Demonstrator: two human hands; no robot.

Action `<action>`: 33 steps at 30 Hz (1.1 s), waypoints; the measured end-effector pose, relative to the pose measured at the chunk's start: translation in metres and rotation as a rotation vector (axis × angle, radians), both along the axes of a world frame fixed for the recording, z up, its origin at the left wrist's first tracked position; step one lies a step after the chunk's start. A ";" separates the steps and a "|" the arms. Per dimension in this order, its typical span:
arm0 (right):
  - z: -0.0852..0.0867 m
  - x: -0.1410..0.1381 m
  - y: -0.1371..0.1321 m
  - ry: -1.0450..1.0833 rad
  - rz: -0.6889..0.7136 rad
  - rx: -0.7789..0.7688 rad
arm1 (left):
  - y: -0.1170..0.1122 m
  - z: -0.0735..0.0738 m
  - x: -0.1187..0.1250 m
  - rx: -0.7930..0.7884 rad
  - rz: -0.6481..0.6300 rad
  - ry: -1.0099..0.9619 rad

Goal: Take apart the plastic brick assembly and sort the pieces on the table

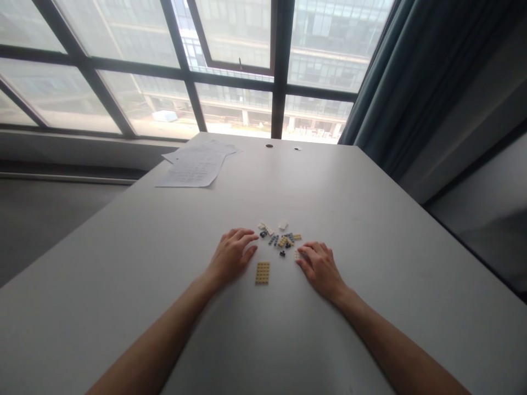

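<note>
Bare forearms [164,332] reach up from the bottom edge, nearest the camera, over a white table [263,345]. The left hand [234,253] rests with its fingers loosely curled and its thumb apart from them; nothing shows between them, and its fingertips are just beside the loose pieces. The right hand [320,267] has thumb and fingertips at the edges of a white studded piece [296,255]; whether it is pinched or merely touched, I cannot tell. Between the hands, nearer the body, a tan studded plate [262,273] lies flat, touched by neither hand, with nothing attached on top.

Just beyond it is a loose scatter: a small black piece [282,254], small tan pieces [282,241], grey pieces [273,240] and more white pieces [283,225] at the far side. None is joined to the plate, so the work looks barely begun, with these parts still unplaced; whether any within the cluster are already joined is too small to tell. Farther out, printed papers [193,164] lie at the table's far left, before a window [236,109].
</note>
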State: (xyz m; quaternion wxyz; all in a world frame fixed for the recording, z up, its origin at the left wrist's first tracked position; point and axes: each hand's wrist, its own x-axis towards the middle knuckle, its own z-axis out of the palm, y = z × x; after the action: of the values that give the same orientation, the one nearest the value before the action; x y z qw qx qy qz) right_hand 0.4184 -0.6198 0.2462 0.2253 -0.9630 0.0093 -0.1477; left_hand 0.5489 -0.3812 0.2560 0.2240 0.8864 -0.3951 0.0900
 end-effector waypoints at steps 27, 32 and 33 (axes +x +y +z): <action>-0.002 -0.001 0.001 -0.023 -0.024 -0.002 | -0.061 0.000 0.029 0.099 0.007 -0.068; -0.003 -0.001 0.001 -0.019 -0.037 -0.016 | -0.066 0.001 0.030 0.115 0.028 -0.077; -0.003 -0.001 0.002 -0.018 -0.036 -0.018 | -0.067 0.001 0.030 0.117 0.026 -0.082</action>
State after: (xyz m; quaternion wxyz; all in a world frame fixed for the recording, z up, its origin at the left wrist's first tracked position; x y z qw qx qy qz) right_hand 0.4173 -0.6182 0.2436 0.2142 -0.9633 0.0232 -0.1602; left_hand 0.5786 -0.4477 0.2571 0.1543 0.8986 -0.3968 0.1061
